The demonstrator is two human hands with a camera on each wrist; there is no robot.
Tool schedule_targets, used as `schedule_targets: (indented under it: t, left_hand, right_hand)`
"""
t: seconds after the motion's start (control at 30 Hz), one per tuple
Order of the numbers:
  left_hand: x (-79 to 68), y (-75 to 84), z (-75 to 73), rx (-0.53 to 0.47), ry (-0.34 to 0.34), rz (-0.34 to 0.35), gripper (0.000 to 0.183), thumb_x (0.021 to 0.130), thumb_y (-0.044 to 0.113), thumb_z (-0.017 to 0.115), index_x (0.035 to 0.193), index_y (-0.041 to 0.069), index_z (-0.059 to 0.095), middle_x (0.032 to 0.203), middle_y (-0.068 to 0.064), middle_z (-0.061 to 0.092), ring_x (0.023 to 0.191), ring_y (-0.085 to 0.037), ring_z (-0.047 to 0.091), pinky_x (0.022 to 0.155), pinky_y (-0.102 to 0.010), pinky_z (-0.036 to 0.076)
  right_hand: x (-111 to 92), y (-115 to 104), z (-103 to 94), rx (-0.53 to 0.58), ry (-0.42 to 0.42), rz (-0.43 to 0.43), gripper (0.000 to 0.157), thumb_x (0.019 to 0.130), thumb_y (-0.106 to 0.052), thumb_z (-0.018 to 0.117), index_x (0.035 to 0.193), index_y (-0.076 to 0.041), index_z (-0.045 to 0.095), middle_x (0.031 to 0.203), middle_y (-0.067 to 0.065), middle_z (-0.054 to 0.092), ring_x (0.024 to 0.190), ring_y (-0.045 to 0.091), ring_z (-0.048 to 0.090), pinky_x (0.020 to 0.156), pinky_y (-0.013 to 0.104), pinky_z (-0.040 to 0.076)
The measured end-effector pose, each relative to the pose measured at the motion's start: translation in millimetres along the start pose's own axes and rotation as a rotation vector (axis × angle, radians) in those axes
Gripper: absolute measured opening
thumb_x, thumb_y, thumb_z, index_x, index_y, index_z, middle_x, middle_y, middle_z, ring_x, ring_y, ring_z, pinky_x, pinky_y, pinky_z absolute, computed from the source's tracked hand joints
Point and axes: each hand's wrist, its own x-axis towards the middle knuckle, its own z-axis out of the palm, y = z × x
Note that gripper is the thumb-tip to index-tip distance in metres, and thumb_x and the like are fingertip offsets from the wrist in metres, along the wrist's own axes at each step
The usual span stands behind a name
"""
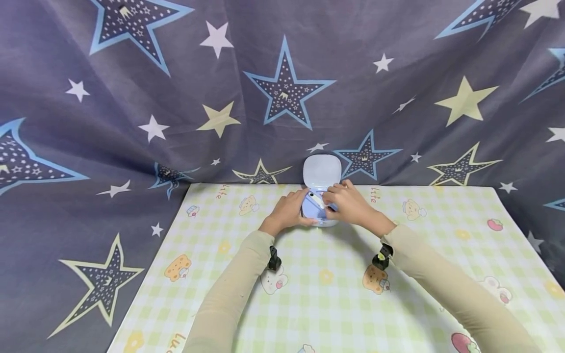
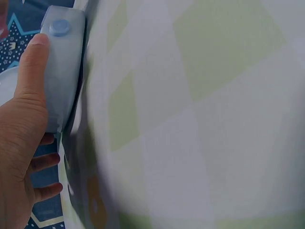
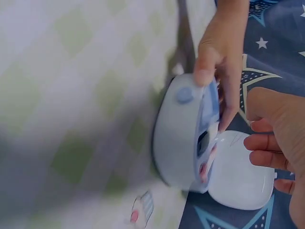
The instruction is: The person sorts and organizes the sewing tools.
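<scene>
A rounded white-and-blue case [image 1: 326, 223] stands near the table's back edge with its hinged white lid [image 1: 322, 170] raised. My left hand [image 1: 289, 212] grips the case's left side; in the left wrist view its thumb [image 2: 34, 67] lies along the front wall beside a round blue button [image 2: 60, 27]. Inside the case is a slim white piece with a black round spot [image 1: 315, 198]. My right hand [image 1: 350, 203] is over the case's right side, fingers loosely bent. In the right wrist view, its fingertips [image 3: 252, 143] are apart from the case, with nothing visible between them.
A green-and-white checked cloth [image 1: 309, 304] with cartoon prints covers the table. A dark star-patterned curtain [image 1: 282, 142] hangs right behind the case and along the left side. Black wrist devices [image 1: 274, 259] sit at both sleeve cuffs.
</scene>
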Motion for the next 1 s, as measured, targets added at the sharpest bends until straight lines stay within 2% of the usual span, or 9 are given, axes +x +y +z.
schedule_targets:
  t: [0.27,0.5,0.77,1.0]
  left_hand:
    - [-1.0,2.2,-0.7,-0.012,-0.009,-0.003,0.112,0.079,0.068,0.075,0.162,0.013,0.024,0.155,-0.007,0.048,0.130,-0.028,0.054,0.102,-0.048,0.049]
    - [-0.1,-0.7,0.6,0.008,-0.005,-0.006,0.113,0.078,0.067,0.077,0.162,0.013,0.023,0.151,-0.006,0.051,0.127,-0.027,0.055,0.102,-0.046,0.050]
    - [0.6,-1.7,-0.2,0.002,0.006,0.012,0.112,0.077,0.067,0.078,0.162,0.017,0.024,0.146,-0.005,0.054,0.122,-0.027,0.056,0.098,-0.048,0.051]
    - [-0.6,-1.8,0.8,-0.028,0.011,0.020,0.111,0.077,0.066,0.078,0.162,0.017,0.025,0.153,-0.004,0.050,0.124,-0.027,0.056,0.099,-0.049,0.050]
  right_hand:
    - [17.7,-4.1,17.3,0.040,-0.006,0.061,0.009,0.078,-0.018,0.074,0.083,-0.012,0.068,0.078,0.001,0.065,0.077,0.021,0.057,0.082,0.044,0.039]
    - [26.8,-6.7,35.0,-0.017,0.020,0.038,0.012,0.078,-0.021,0.075,0.082,-0.014,0.067,0.080,0.001,0.065,0.079,0.023,0.057,0.082,0.045,0.041]
    - [28.0,-8.2,47.4,-0.046,0.057,0.047,0.012,0.079,-0.019,0.075,0.083,-0.013,0.065,0.082,0.003,0.066,0.077,0.025,0.057,0.077,0.043,0.043]
    - [26.6,-7.1,54.7,-0.035,0.016,0.101,0.012,0.081,-0.021,0.075,0.084,-0.012,0.066,0.086,0.005,0.068,0.081,0.025,0.059,0.079,0.043,0.045]
